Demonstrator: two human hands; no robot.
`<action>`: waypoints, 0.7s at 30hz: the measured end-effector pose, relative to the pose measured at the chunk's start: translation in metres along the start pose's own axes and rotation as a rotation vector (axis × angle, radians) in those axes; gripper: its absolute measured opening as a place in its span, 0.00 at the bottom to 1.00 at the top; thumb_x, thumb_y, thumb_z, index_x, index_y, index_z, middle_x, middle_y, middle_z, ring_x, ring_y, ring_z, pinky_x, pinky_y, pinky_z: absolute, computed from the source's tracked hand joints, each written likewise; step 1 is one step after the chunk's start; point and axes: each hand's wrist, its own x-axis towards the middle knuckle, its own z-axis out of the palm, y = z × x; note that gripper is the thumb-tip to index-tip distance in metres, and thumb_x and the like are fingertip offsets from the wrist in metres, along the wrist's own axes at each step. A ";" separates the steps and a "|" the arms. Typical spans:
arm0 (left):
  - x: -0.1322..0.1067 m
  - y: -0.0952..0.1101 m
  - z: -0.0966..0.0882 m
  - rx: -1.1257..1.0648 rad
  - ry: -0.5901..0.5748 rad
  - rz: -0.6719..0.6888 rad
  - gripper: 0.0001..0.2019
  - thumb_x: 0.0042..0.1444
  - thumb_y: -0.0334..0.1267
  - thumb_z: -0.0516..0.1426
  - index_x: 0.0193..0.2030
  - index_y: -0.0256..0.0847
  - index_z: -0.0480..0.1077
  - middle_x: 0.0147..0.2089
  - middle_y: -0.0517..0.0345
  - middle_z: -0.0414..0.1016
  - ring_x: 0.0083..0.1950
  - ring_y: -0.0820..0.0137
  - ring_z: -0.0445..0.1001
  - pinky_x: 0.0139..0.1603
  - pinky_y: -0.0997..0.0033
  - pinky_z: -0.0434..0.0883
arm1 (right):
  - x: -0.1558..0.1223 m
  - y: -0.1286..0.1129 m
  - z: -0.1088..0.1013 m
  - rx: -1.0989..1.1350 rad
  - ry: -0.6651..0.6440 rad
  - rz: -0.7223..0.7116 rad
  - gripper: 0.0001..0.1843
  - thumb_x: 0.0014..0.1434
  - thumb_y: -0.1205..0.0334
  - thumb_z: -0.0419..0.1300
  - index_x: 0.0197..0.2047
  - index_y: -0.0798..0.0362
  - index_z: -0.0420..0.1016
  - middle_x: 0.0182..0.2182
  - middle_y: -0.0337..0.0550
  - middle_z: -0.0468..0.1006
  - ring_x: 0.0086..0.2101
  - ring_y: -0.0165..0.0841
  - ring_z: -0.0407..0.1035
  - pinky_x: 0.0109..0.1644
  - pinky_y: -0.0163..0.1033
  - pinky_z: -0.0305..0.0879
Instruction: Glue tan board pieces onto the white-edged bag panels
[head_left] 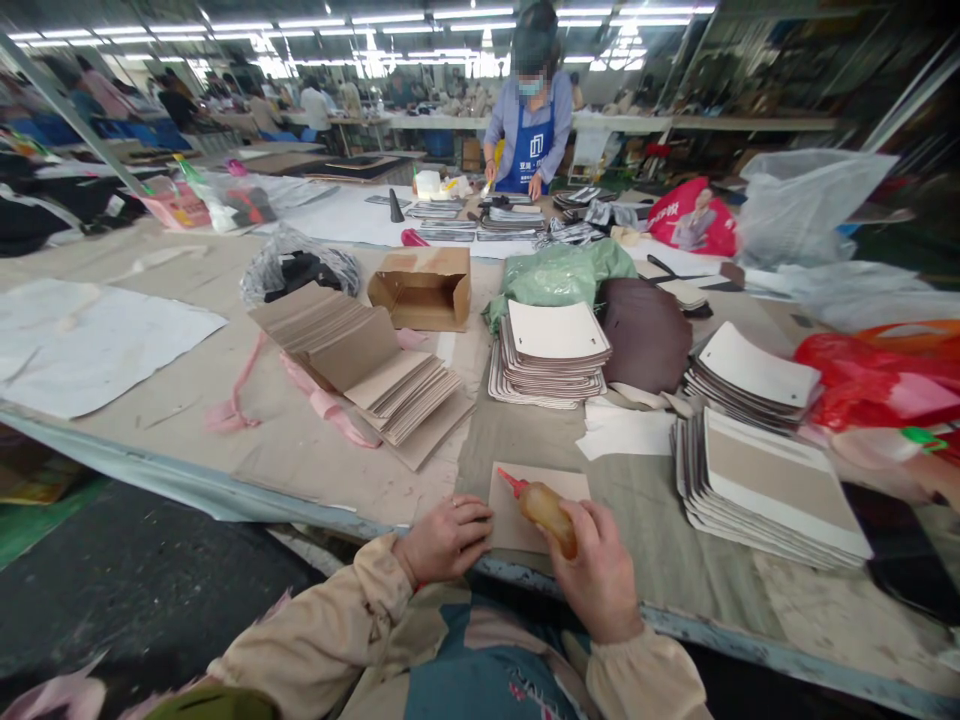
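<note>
My right hand (600,570) is wrapped round a glue bottle (549,512), yellowish with a red nozzle. The bottle is tilted, its nozzle pointing to the upper left over a flat beige card (510,525). This card lies at the table's front edge, partly covered by the bottle and my hands. At its left edge, my left hand (450,537) has its bent fingers closed on the card's border. Just beyond, to the left, is a fanned stack of beige cards (405,395). A pile of white panels with dark edges (559,335) stands behind the card.
On the right are more stacked panels (787,490) and red plastic bags (885,370). An open cardboard box (424,290) and a green plastic bag (562,275) stand farther back. Across the table (172,400), a co-worker in a blue apron (536,150) handles grey pieces.
</note>
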 end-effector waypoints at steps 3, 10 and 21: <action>0.001 0.001 -0.001 -0.003 0.007 -0.001 0.10 0.58 0.35 0.55 0.46 0.39 0.71 0.49 0.48 0.73 0.54 0.62 0.68 0.54 0.59 0.69 | 0.000 0.000 0.003 -0.008 -0.022 -0.003 0.15 0.59 0.55 0.57 0.49 0.49 0.67 0.41 0.48 0.69 0.40 0.40 0.67 0.41 0.43 0.71; 0.001 0.000 -0.001 -0.007 -0.006 -0.001 0.10 0.57 0.35 0.56 0.46 0.39 0.71 0.47 0.48 0.74 0.54 0.63 0.68 0.55 0.59 0.69 | -0.008 0.006 -0.002 -0.038 -0.017 0.033 0.14 0.59 0.57 0.56 0.48 0.49 0.67 0.41 0.48 0.69 0.41 0.40 0.67 0.42 0.43 0.70; 0.001 0.001 -0.002 -0.016 -0.034 -0.010 0.11 0.59 0.35 0.55 0.47 0.39 0.71 0.48 0.48 0.73 0.54 0.62 0.68 0.55 0.57 0.68 | -0.025 0.039 -0.034 -0.164 0.123 0.120 0.14 0.60 0.55 0.55 0.46 0.52 0.69 0.40 0.51 0.69 0.39 0.43 0.68 0.38 0.45 0.70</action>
